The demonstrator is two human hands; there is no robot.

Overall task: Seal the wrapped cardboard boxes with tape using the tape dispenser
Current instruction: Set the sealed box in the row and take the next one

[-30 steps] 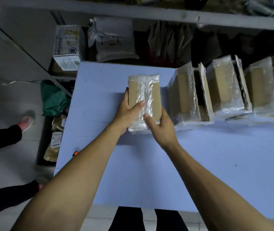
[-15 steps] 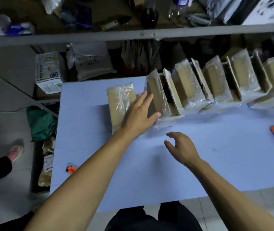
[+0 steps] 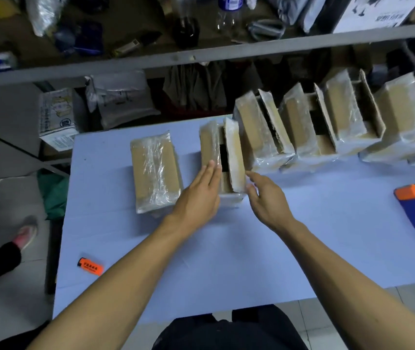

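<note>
A pale blue desk [image 3: 226, 261] filled mid-frame beneath a cluttered shelf [image 3: 201, 55]. Both hands, left [image 3: 197, 198] and right [image 3: 268, 198], lay flat-fingered against an unsealed box [image 3: 223, 157], gripping nothing.

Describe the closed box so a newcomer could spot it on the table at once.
Start at the blue table and follow the row of plastic-wrapped boxes along its far edge to the left end. The closed box lies there, just left of the left hand. Unlike the open boxes to its right, whose flaps stand up, its top is folded flat under the wrap.
</note>
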